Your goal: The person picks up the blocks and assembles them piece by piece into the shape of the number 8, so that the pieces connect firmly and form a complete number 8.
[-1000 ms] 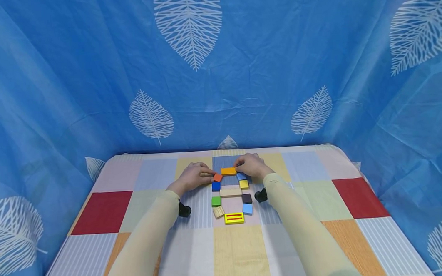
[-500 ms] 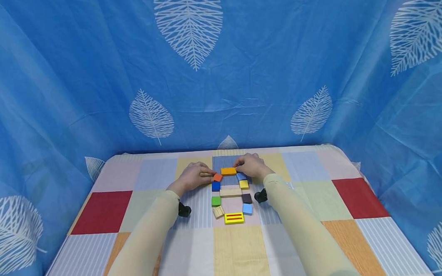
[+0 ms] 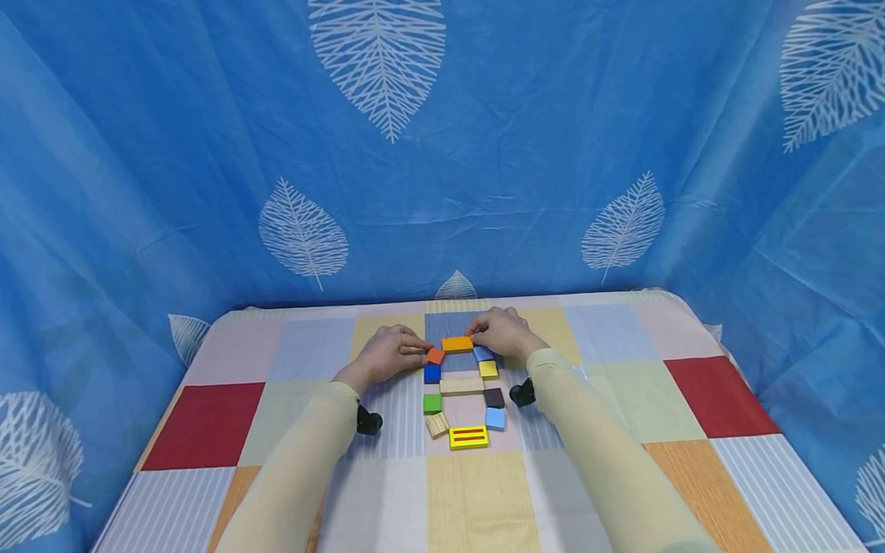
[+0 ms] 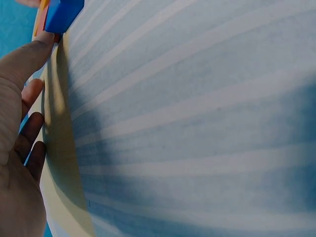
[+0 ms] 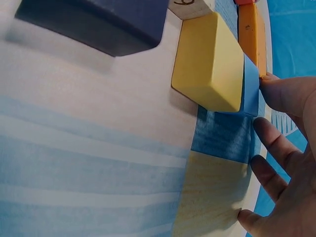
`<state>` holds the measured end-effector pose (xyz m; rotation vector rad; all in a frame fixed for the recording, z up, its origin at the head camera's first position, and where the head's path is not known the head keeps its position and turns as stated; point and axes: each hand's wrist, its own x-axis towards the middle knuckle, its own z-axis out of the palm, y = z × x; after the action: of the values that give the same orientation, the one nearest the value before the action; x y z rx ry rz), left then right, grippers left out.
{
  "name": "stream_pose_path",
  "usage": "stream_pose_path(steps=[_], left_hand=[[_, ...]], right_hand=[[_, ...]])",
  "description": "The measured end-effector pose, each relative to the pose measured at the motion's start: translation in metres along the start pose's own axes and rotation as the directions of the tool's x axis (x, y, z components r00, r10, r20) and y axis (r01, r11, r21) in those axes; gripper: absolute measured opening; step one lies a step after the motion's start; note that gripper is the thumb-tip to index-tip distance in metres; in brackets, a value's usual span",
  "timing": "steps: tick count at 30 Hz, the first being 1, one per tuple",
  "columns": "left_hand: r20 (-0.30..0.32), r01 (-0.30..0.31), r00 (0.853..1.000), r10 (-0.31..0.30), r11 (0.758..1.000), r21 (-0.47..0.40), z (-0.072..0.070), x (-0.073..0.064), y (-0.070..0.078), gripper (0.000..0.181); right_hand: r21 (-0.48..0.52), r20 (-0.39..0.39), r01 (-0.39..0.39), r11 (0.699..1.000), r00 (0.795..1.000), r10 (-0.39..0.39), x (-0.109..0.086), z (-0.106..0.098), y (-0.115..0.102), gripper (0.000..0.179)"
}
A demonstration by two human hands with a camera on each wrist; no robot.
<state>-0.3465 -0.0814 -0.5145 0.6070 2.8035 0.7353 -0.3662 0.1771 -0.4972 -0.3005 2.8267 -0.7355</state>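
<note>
In the head view, small painted blocks form a ring on the patchwork cloth. My left hand touches the left side of the red-orange block with thumb and a finger. Its other fingers hang loose in the left wrist view, beside the blue block. My right hand touches the right end of the long orange block. Seen from the right wrist, its thumb meets that end and its other fingers are spread near the cloth. Below it lie a light-blue block and a yellow block.
A long plain wooden block crosses the ring. Lower down are green, black, striped wooden and light-blue blocks, with a yellow block with red stripes nearest. A blue curtain hangs behind the table.
The long orange block has shifted very slightly left and toward me, along with my right fingertips. The left hand and the other blocks look unmoved.
</note>
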Motion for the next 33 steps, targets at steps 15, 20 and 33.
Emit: stream_pose_path(steps=[15, 20, 33], left_hand=[[0.013, 0.028, 1.0, -0.027, 1.0, -0.006, -0.001, -0.002, -0.001, 0.036], [0.004, -0.003, 1.0, 0.003, 1.0, -0.021, -0.005, -0.007, -0.004, 0.039], [-0.169, 0.042, 0.985, -0.045, 0.999, -0.021, -0.025, -0.018, -0.015, 0.047]], right_hand=[[0.043, 0.005, 0.032, 0.999, 0.999, -0.032, -0.003, 0.001, 0.005, 0.026], [0.114, -0.007, 0.088, 0.99, 0.996, -0.088, -0.006, -0.001, 0.015, 0.034], [0.056, -0.092, 0.137, 0.989, 0.987, -0.131, -0.021, -0.021, 0.029, 0.042]])
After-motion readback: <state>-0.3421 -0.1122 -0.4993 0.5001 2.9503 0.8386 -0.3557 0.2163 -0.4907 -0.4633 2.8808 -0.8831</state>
